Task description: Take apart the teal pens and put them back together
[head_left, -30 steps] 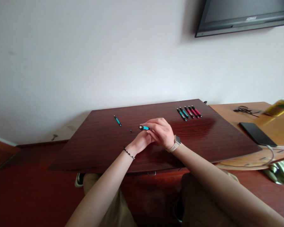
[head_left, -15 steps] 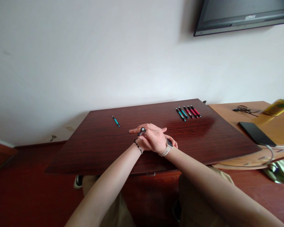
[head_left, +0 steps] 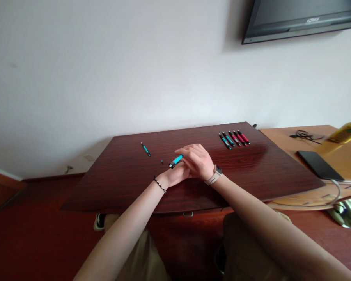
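Note:
A teal-and-black pen (head_left: 176,161) sticks out toward the lower left from my right hand (head_left: 199,159), whose fingers are closed around it. Just below, and touching or nearly touching it, is my left hand (head_left: 177,175); its fingers are hidden by the right hand. A tiny dark teal piece (head_left: 162,161) lies on the table left of the pen's end. Farther left rests another teal pen (head_left: 145,149) by itself. To the right, several teal and red pens (head_left: 234,139) lie side by side in a slanted row.
The dark wooden table (head_left: 117,183) stands against a white wall. A lighter wooden desk (head_left: 283,140) adjoins it at right, bearing a black phone (head_left: 318,164) on a cable, a coiled black cord (head_left: 305,135) and a yellow can (head_left: 345,132). A television (head_left: 304,19) hangs above.
The pen, earlier seen nearly end-on, now shows its teal barrel. My right hand has turned and shifted slightly right. The tiny piece on the table has come into view.

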The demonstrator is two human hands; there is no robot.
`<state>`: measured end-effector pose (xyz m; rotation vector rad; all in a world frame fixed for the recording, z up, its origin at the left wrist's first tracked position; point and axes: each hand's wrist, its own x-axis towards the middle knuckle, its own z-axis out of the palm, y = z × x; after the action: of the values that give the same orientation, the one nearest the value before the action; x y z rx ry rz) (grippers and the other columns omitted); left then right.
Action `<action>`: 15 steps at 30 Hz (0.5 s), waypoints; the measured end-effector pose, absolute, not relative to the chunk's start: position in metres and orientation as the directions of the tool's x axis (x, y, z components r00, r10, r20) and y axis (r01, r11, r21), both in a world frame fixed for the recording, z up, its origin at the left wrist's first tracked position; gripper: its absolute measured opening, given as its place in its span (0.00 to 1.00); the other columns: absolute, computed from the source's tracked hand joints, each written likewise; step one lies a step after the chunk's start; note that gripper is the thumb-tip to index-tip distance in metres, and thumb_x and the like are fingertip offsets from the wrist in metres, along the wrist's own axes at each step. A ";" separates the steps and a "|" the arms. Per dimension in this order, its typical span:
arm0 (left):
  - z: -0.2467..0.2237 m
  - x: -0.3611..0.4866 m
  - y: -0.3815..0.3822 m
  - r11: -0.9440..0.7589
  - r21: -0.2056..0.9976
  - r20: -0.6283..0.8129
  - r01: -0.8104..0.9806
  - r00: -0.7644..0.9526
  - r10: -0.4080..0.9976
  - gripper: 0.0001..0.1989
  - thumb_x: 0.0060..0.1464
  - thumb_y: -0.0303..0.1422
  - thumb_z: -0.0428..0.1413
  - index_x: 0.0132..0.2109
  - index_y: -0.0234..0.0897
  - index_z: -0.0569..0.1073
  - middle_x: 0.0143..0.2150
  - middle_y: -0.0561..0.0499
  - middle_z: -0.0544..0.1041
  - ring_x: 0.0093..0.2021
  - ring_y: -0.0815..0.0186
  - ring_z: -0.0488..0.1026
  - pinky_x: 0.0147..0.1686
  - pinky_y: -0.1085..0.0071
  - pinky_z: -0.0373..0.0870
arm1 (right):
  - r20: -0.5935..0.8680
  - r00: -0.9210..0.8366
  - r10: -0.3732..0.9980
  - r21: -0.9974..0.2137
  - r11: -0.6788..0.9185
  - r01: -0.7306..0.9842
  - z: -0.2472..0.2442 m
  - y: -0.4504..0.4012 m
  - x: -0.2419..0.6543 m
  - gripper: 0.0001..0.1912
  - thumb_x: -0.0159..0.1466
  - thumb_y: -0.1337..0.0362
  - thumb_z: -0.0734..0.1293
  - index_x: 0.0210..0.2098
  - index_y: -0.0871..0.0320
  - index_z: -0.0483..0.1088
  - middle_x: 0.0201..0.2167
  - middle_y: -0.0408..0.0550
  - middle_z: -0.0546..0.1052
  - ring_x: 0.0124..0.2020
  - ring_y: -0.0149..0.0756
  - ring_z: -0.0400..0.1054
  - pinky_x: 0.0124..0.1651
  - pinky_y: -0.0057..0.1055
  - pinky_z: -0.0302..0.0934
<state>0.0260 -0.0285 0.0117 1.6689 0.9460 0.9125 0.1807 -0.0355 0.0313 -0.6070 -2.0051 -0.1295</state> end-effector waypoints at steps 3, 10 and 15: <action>0.011 -0.007 -0.029 -0.221 0.962 0.084 0.161 0.595 0.800 0.15 0.64 0.41 0.60 0.49 0.36 0.83 0.48 0.42 0.85 0.50 0.53 0.82 0.48 0.58 0.81 | 0.876 -0.261 0.405 -0.193 0.792 0.579 0.033 -0.030 0.194 0.14 0.79 0.63 0.62 0.59 0.53 0.74 0.47 0.50 0.84 0.48 0.40 0.76 0.57 0.41 0.62; -0.003 -0.072 -0.028 -0.493 0.487 0.556 0.720 0.179 0.811 0.12 0.66 0.32 0.59 0.55 0.40 0.79 0.51 0.44 0.78 0.51 0.55 0.76 0.55 0.56 0.75 | 0.703 -0.352 0.618 -0.122 0.593 0.796 0.016 -0.017 0.197 0.16 0.79 0.58 0.61 0.59 0.50 0.78 0.42 0.50 0.82 0.47 0.44 0.69 0.62 0.42 0.54; -0.014 -0.080 -0.015 -0.518 0.295 0.471 0.803 0.350 0.810 0.13 0.67 0.33 0.59 0.56 0.42 0.79 0.54 0.43 0.76 0.56 0.52 0.74 0.61 0.54 0.73 | 0.599 -0.396 0.696 -0.061 0.533 0.844 -0.003 -0.006 0.191 0.14 0.77 0.62 0.64 0.53 0.49 0.81 0.42 0.50 0.81 0.48 0.45 0.68 0.69 0.46 0.48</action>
<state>-0.0803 -0.0152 -0.0136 2.5708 1.5360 0.9091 0.1912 -0.0060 -0.0028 -1.2430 -2.2020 -0.3389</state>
